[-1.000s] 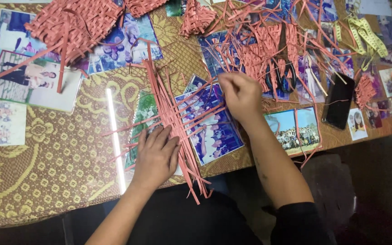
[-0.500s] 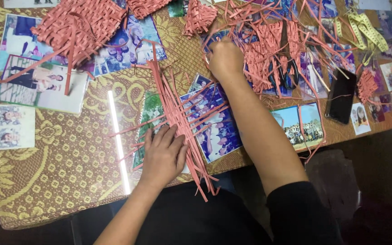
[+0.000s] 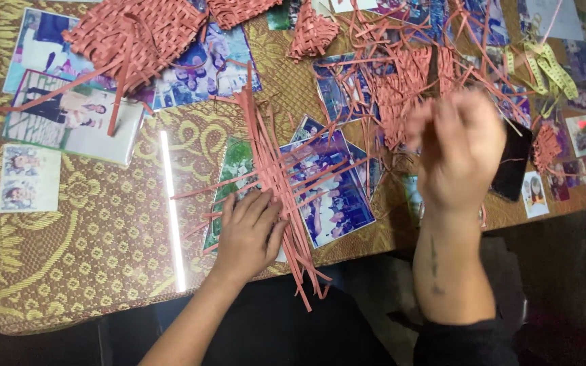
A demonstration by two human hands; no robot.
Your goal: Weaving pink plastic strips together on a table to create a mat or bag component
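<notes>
Right hand (image 3: 459, 146) blurred, grip unclear; woven mat (image 3: 133, 30) cut off at top edge

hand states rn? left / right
Left hand: open, flat, pressing on the woven pink paper strips.
Right hand: raised and blurred; grip cannot be told.

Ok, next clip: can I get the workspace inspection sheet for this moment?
Surface: table under gold-patterned brown cloth with a clear cover.
Job's things: half-woven lattice of salmon-pink paper strips, pinned by left hand.
Clutter: printed photographs, finished pink woven paper mat, loose pile of pink strips, yellow-green strips, black phone.
Hands: left flat on the lattice; right hand raised, blurred, grip unclear.
Cables: nothing seen.
Surroundings: dark floor beside the table.
</notes>
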